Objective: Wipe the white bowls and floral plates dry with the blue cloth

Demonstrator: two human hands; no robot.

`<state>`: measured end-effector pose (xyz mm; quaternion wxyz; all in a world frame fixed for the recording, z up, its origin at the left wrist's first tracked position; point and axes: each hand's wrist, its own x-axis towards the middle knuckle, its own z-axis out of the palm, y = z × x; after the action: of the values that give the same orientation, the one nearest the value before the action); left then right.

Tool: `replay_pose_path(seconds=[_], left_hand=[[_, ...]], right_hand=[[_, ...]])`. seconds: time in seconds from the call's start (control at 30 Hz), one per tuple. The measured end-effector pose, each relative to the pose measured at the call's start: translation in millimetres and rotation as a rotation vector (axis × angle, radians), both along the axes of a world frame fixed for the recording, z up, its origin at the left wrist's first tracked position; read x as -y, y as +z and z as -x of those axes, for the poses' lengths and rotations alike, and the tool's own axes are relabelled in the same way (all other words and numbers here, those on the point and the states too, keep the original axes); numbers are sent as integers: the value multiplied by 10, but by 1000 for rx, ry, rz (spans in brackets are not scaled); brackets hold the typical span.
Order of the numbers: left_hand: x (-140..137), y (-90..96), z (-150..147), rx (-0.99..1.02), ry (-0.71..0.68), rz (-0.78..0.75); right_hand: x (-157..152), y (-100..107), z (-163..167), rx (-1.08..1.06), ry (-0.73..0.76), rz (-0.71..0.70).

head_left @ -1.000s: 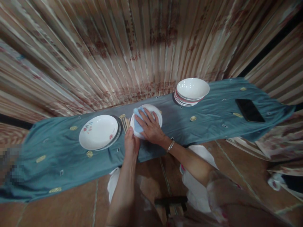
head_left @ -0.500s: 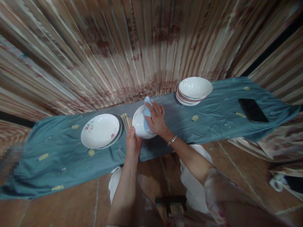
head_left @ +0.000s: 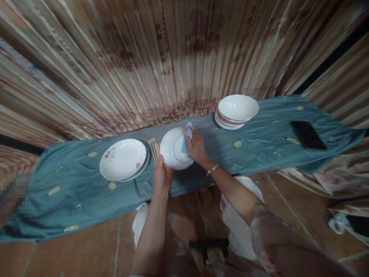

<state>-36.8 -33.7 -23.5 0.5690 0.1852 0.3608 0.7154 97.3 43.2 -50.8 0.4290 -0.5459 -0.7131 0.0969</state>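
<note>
Holding the bowl (head_left: 172, 149) between the tabletop's (head_left: 259, 150) near and far edges, the left hand (head_left: 163, 175) closes its grip on one side; the right hand's (head_left: 197, 148) curled grip presses a cloth (head_left: 189, 132) against it.

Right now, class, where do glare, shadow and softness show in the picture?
Head view: small glints dot the stacked top bowl; head view: shade darkens the tablecloth below the held bowl; head view: the curtain looks soft, its folds fanning outward.
</note>
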Motion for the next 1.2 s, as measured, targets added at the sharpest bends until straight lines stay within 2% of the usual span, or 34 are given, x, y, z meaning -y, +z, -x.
replay_pose_path(seconds=[0.27, 0.47, 0.73, 1.0, 1.2], left_hand=[[-37, -69, 20, 53, 12, 18], [-59, -87, 21, 80, 13, 35], [-81, -48, 15, 104, 39, 95], [-79, 21, 21, 142, 76, 195], [-86, -39, 67, 133, 40, 210]], right_hand=[[54, -199, -6, -100, 4, 13], [194, -253, -10, -143, 15, 75], [391, -273, -31, -40, 33, 133], [513, -362, -63, 39, 72, 109], [650, -394, -91, 104, 117, 70]])
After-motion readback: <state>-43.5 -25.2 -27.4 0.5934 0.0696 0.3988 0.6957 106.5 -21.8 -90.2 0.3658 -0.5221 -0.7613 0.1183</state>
